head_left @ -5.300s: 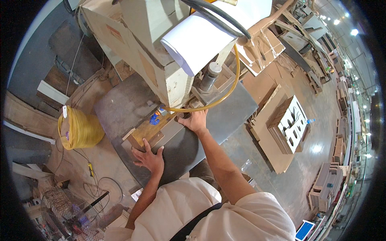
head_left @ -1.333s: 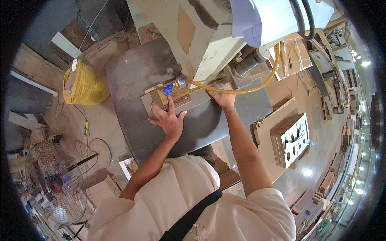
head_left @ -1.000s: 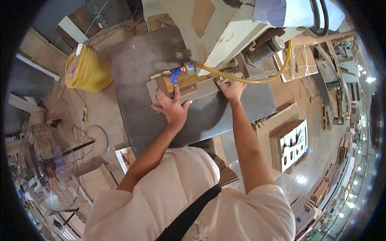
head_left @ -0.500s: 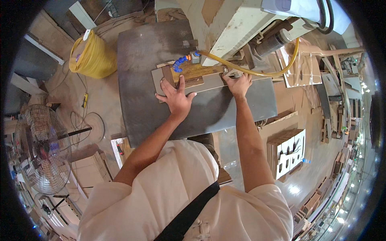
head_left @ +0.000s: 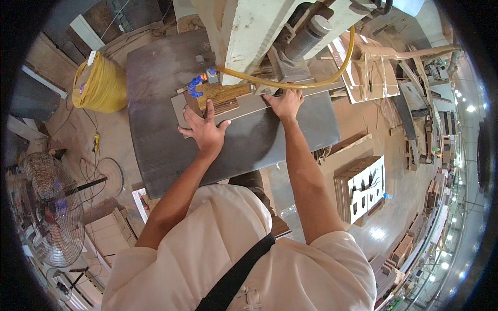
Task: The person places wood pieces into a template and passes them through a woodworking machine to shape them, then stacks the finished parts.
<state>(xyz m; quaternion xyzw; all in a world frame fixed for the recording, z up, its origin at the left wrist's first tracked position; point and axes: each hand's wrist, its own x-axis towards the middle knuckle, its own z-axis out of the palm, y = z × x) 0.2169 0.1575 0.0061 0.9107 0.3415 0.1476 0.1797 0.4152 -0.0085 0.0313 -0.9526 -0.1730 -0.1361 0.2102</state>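
Observation:
My left hand [head_left: 207, 132] lies with its fingers spread on a flat grey-brown board [head_left: 179, 108] and against a dark wood-grained piece [head_left: 222, 105] on top of it. The fingers of my right hand [head_left: 285, 106] are bent and closed at the board's right part, next to a metal block under the machine; what they grip is hidden. A blue jointed nozzle [head_left: 195, 87] points down at the wood-grained piece. Both pieces rest on a dark grey worktable [head_left: 249, 142].
A pale machine column [head_left: 244, 41] with a motor [head_left: 309, 37] rises behind the pieces. A yellow hose [head_left: 311, 84] arches over my right hand. Left are a yellow sack [head_left: 104, 85] and a caged fan [head_left: 52, 207]. Stacked boards [head_left: 360, 186] stand on the floor at right.
The view has shifted, so the scene sits further left. Relative to the nozzle and column, the board, the wood-grained piece and both hands have slid a little to the right.

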